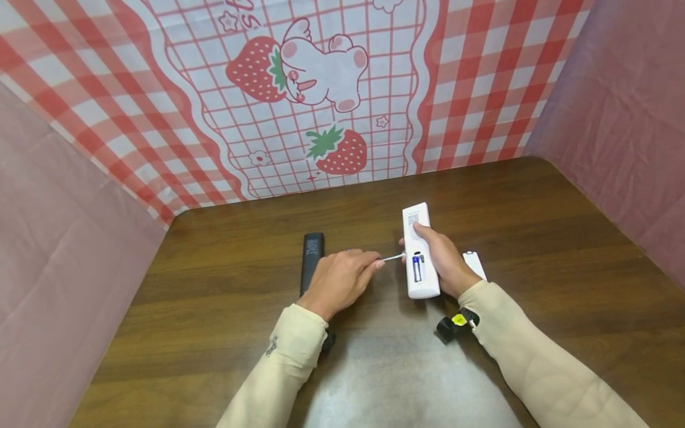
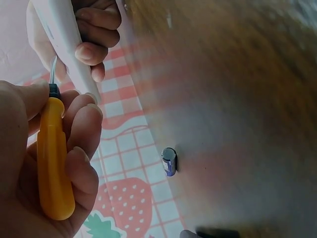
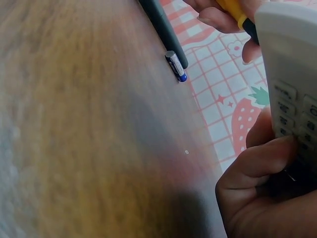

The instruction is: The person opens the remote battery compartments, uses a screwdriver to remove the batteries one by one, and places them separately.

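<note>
My right hand (image 1: 446,261) grips a white remote control (image 1: 415,242), its back turned up and its thumb lying across that back. In the uncovered battery compartment lies one blue-and-silver battery (image 1: 417,270). My left hand (image 1: 342,276) holds a small screwdriver (image 2: 52,158) with a yellow handle and a dark collar, fingers curled round the handle. The metal shaft (image 1: 394,257) points right, its tip at the remote's left edge beside the compartment. Rubber buttons (image 3: 284,106) show on the remote's front in the right wrist view.
A black remote control (image 1: 312,255) lies on the wooden table (image 1: 214,285), partly behind my left hand. Near its end lies a loose battery (image 3: 176,67). The white battery cover (image 1: 474,263) is beside my right wrist. A checked strawberry cloth (image 1: 471,77) hangs behind the table.
</note>
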`<state>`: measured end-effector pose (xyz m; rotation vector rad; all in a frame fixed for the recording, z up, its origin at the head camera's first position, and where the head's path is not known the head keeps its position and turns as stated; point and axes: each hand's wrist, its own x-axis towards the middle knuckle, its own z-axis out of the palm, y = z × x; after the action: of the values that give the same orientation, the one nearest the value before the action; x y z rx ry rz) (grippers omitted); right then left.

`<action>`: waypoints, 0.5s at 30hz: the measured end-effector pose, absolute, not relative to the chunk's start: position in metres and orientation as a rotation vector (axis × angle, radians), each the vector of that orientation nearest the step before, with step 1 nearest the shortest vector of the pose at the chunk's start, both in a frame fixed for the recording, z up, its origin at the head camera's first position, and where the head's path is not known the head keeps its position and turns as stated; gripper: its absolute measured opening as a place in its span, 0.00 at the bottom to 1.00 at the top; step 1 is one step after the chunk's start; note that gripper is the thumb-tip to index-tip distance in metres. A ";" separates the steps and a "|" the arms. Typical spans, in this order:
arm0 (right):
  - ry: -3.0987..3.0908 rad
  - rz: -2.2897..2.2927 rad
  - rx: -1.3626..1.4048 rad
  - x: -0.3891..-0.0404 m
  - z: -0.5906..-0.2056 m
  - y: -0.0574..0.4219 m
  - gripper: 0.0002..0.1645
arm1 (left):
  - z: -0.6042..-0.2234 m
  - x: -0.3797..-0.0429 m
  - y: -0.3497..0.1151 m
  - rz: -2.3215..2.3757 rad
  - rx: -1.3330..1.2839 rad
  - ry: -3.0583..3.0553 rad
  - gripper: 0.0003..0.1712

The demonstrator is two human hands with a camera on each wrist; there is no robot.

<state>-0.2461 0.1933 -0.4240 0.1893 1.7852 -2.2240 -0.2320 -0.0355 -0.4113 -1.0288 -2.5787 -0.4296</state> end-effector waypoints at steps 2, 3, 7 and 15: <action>1.780 -2.230 0.181 -0.246 -0.424 0.193 0.40 | -0.411 -0.232 -0.035 -0.435 -1.035 -2.581 0.15; 1.780 -2.233 0.176 -0.246 -0.425 0.193 0.39 | -0.412 -0.231 -0.035 -0.438 -1.039 -2.582 0.15; 1.792 -2.230 0.158 -0.246 -0.425 0.193 0.38 | -0.412 -0.231 -0.033 -0.440 -1.044 -2.576 0.15; 1.826 -2.203 0.151 -0.246 -0.425 0.193 0.38 | -0.411 -0.231 -0.031 -0.433 -1.060 -2.565 0.14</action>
<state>-0.2457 0.1928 -0.4251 0.1509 1.8258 -2.2027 -0.2313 -0.0310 -0.4110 -1.0596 -2.5654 -0.4327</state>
